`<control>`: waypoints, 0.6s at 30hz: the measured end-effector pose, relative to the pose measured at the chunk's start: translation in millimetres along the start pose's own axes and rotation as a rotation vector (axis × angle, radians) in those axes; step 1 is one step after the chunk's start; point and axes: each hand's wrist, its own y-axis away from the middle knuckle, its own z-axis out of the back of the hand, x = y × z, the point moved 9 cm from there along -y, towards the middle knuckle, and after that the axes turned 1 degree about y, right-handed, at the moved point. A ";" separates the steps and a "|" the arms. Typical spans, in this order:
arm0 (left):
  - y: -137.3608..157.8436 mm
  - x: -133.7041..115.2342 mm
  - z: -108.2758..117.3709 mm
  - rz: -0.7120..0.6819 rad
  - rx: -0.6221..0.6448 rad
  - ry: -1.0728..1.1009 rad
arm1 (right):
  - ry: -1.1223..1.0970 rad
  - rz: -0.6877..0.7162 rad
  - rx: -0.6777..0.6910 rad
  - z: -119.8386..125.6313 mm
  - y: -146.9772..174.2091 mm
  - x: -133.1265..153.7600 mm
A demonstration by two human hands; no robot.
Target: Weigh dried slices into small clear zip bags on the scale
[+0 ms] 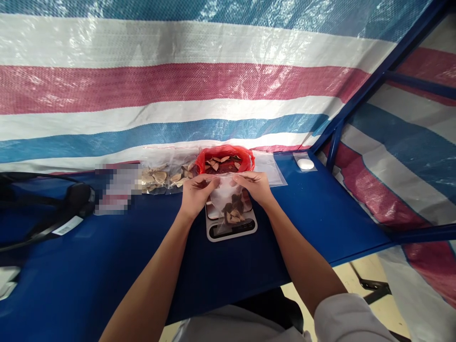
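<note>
A clear plastic bag hangs between my two hands, with several brown dried slices gathered at its bottom. My left hand pinches the bag's top edge at the left, thumb against fingers. At the right of the same edge, my right hand grips it in a like pinch. Under the bag is a white kitchen scale with a dark display strip; the bag covers much of its plate. Just beyond my hands sits an open red plastic bag holding more dried slices.
Filled clear bags lie left of the red bag. Flat clear bags lie to its right, near a white rounded object. A black strapped device rests on the blue table at left. Striped sheeting rises behind.
</note>
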 end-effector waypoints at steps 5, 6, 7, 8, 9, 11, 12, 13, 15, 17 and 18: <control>-3.2 3.7 3.6 0.009 -0.002 0.017 | -0.021 0.046 -0.029 8.5 -1.0 6.4; -3.4 4.0 3.6 0.014 -0.001 0.017 | -0.021 0.046 -0.040 10.0 -1.1 6.0; -3.3 4.0 3.1 0.019 0.001 0.015 | -0.016 0.042 -0.048 10.8 -1.1 5.1; -2.9 3.7 2.1 0.023 0.005 0.013 | -0.007 0.042 -0.050 10.7 -1.1 4.3; -2.4 3.4 0.4 0.027 0.012 0.010 | 0.007 0.046 -0.046 9.8 -0.9 3.8; -0.9 2.8 -3.5 0.034 0.030 0.008 | 0.035 0.059 -0.027 6.2 -0.2 3.3; -0.2 2.8 -5.1 0.037 0.036 0.008 | 0.046 0.062 -0.017 4.3 0.3 3.0; 0.4 2.8 -6.5 0.040 0.041 0.007 | 0.055 0.057 -0.011 2.7 0.7 2.1; 1.2 2.9 -8.1 0.038 0.049 0.002 | 0.065 0.025 -0.009 0.7 1.2 -1.1; 1.6 3.2 -9.5 0.031 0.065 -0.011 | 0.068 0.003 -0.002 -1.6 1.4 -3.0; 1.7 3.5 -10.0 0.028 0.074 -0.016 | 0.068 0.005 0.004 -2.9 1.3 -2.8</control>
